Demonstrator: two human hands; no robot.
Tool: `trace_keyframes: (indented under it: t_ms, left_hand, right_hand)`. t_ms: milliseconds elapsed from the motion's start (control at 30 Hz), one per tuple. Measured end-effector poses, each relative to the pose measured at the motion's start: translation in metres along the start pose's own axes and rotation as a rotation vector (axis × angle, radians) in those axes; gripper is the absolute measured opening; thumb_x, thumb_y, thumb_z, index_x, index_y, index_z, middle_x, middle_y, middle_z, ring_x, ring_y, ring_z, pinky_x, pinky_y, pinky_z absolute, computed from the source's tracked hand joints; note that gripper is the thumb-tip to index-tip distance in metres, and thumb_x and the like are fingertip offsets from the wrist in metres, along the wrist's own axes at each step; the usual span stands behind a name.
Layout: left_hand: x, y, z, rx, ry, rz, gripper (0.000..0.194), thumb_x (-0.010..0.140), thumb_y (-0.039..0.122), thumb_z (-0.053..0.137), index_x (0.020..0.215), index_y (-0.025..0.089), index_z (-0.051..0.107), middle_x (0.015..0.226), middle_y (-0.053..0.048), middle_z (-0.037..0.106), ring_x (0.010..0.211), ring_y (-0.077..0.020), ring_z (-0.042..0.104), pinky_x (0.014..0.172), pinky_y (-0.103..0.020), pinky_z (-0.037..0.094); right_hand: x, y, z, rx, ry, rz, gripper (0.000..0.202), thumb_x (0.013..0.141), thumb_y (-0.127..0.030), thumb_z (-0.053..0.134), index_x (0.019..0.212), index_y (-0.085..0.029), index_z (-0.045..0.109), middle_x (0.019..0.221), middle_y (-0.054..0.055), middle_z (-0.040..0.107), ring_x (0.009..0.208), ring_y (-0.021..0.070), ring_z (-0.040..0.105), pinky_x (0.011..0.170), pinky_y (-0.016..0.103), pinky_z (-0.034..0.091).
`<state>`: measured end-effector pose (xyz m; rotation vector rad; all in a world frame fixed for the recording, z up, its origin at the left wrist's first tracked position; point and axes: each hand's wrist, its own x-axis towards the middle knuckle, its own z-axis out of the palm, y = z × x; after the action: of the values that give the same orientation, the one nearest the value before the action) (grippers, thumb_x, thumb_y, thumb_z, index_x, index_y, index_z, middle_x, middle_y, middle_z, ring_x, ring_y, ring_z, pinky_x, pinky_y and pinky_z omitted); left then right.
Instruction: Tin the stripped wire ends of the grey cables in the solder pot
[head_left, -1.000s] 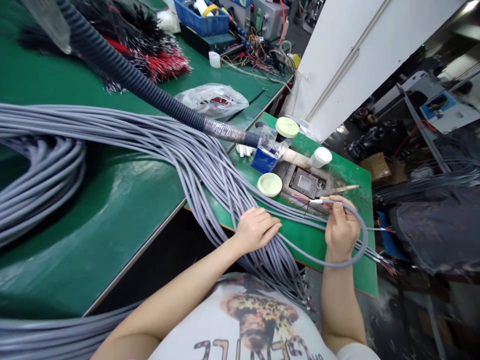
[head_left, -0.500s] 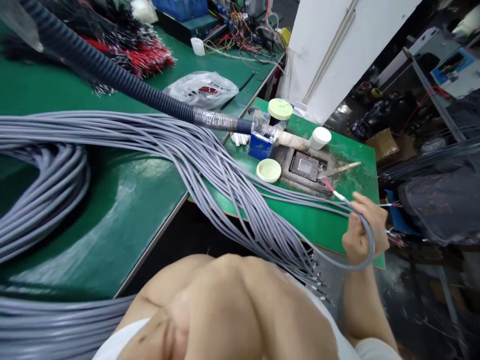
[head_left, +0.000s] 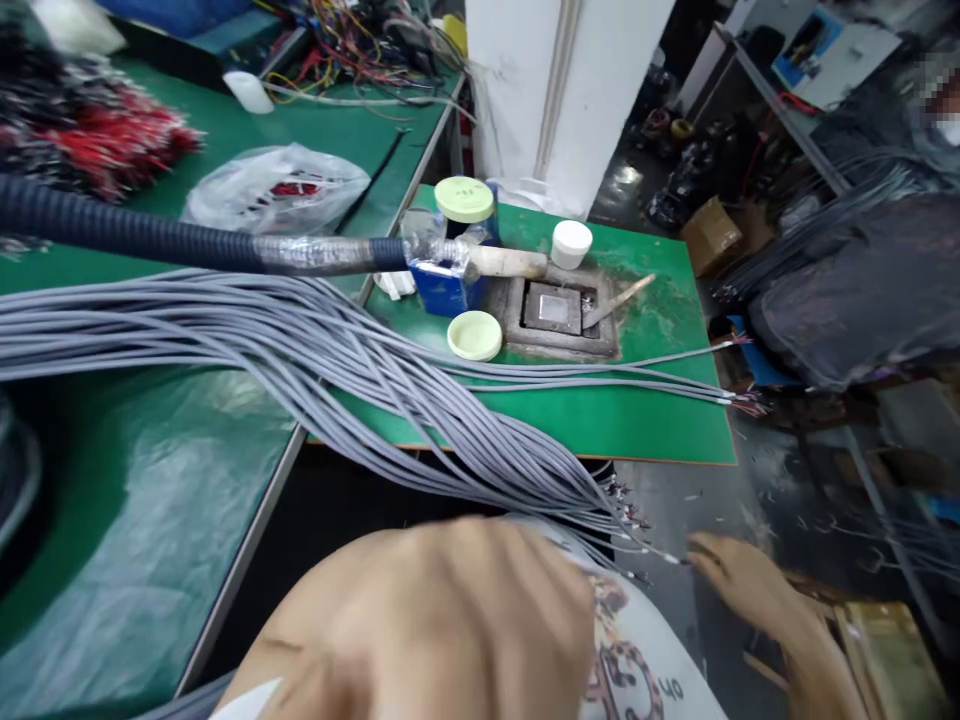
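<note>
My right hand (head_left: 739, 580) is low at the right, over the floor beside the green board. Its fingers are closed at the white-sleeved tip of one gray cable (head_left: 651, 548), whose wire end is hidden in them. My left hand (head_left: 457, 610) is large and blurred at the bottom centre, close to the camera; its fingers cannot be made out. The thick gray cable bundle (head_left: 352, 345) runs from the left across the table edge, its stripped ends hanging near my right hand. A few cables (head_left: 592, 375) lie over the green board, their wire ends past its right edge.
The green board (head_left: 637, 430) holds a metal pot (head_left: 555, 307) in a gray block, a stick (head_left: 628, 297), a white jar (head_left: 571, 243), a pale green lid (head_left: 474, 335) and a blue box (head_left: 442, 288). A corrugated hose (head_left: 172, 240) crosses the left table. A white pillar (head_left: 525, 90) stands behind.
My right hand has moved down, away from the metal pot to below the board's edge. The cable loop around it is gone. The view has turned right.
</note>
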<state>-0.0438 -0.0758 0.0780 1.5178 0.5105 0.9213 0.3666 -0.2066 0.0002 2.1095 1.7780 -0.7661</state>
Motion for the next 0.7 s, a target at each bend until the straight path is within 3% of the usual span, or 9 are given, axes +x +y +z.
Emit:
trace_keyframes:
  t_ms: [67, 167, 267, 333, 400, 567, 633, 700]
  left_hand:
    - [0.051, -0.021, 0.007, 0.054, -0.171, 0.081, 0.033, 0.072, 0.060, 0.056, 0.085, 0.034, 0.072, 0.075, -0.004, 0.070, 0.071, -0.0238, 0.064, 0.059, -0.036, 0.050]
    - [0.116, -0.066, 0.025, 0.475, -0.072, 0.074, 0.027, 0.087, 0.041, 0.051, 0.094, 0.021, 0.067, 0.087, -0.007, 0.068, 0.078, -0.0203, 0.061, 0.075, -0.035, 0.048]
    - [0.152, -0.115, 0.039, 1.087, -0.059, 0.024, 0.019, 0.085, 0.028, 0.058, 0.097, 0.015, 0.064, 0.094, -0.012, 0.064, 0.095, -0.0270, 0.057, 0.081, -0.039, 0.043]
    - [0.161, -0.138, 0.044, 1.293, -0.062, -0.010, 0.016, 0.084, 0.024, 0.058, 0.096, 0.014, 0.063, 0.096, -0.013, 0.062, 0.095, -0.0282, 0.055, 0.078, -0.038, 0.043]
    - [0.164, -0.148, 0.046, 1.374, -0.076, 0.007, 0.013, 0.086, 0.023, 0.055, 0.092, 0.014, 0.062, 0.094, -0.012, 0.061, 0.093, -0.0276, 0.056, 0.075, -0.037, 0.042]
    - [0.152, -0.136, 0.050, 1.343, -0.077, 0.165, 0.017, 0.091, 0.025, 0.045, 0.087, 0.015, 0.058, 0.084, -0.009, 0.059, 0.084, -0.0250, 0.057, 0.076, -0.036, 0.042]
    - [0.144, -0.130, 0.046, 1.247, -0.052, 0.262, 0.019, 0.092, 0.030, 0.044, 0.090, 0.015, 0.056, 0.085, -0.009, 0.060, 0.083, -0.0242, 0.057, 0.078, -0.036, 0.043]
    - [0.135, -0.126, 0.039, 1.137, -0.067, 0.331, 0.024, 0.091, 0.037, 0.045, 0.093, 0.016, 0.056, 0.086, -0.008, 0.060, 0.081, -0.0237, 0.058, 0.077, -0.036, 0.043]
  right_hand:
    - [0.003, -0.029, 0.001, 0.153, -0.062, -0.113, 0.039, 0.091, -0.036, 0.037, 0.111, -0.021, 0.067, 0.111, 0.010, 0.069, 0.099, 0.0243, 0.065, 0.088, 0.036, 0.048]
    - [0.020, -0.072, -0.008, 0.364, -0.047, -0.269, 0.037, 0.091, -0.038, 0.041, 0.114, -0.021, 0.065, 0.114, 0.009, 0.068, 0.103, 0.0224, 0.064, 0.089, 0.033, 0.047]
    - [0.044, -0.101, -0.012, 0.590, -0.022, -0.381, 0.033, 0.090, -0.037, 0.046, 0.110, -0.021, 0.067, 0.107, 0.008, 0.071, 0.096, 0.0199, 0.065, 0.087, 0.032, 0.048]
    - [0.061, -0.113, -0.008, 0.825, -0.065, -0.400, 0.033, 0.089, -0.038, 0.049, 0.110, -0.019, 0.065, 0.097, 0.008, 0.072, 0.080, 0.0166, 0.066, 0.072, 0.029, 0.052]
    - [0.078, -0.121, -0.002, 1.119, -0.113, -0.389, 0.036, 0.087, -0.041, 0.053, 0.110, -0.015, 0.062, 0.091, 0.009, 0.071, 0.067, 0.0138, 0.064, 0.056, 0.024, 0.050]
    - [0.106, -0.131, -0.005, 1.714, -0.095, -0.380, 0.048, 0.081, -0.047, 0.060, 0.115, -0.014, 0.054, 0.088, 0.010, 0.070, 0.061, 0.0138, 0.064, 0.045, 0.022, 0.048]
    - [0.115, -0.123, -0.022, 1.864, 0.083, -0.409, 0.048, 0.082, -0.049, 0.058, 0.116, -0.017, 0.050, 0.090, 0.009, 0.069, 0.060, 0.0143, 0.064, 0.043, 0.022, 0.047]
    - [0.116, -0.107, -0.042, 1.968, 0.397, -0.414, 0.044, 0.084, -0.049, 0.055, 0.114, -0.018, 0.049, 0.089, 0.008, 0.069, 0.057, 0.0134, 0.062, 0.042, 0.022, 0.045]
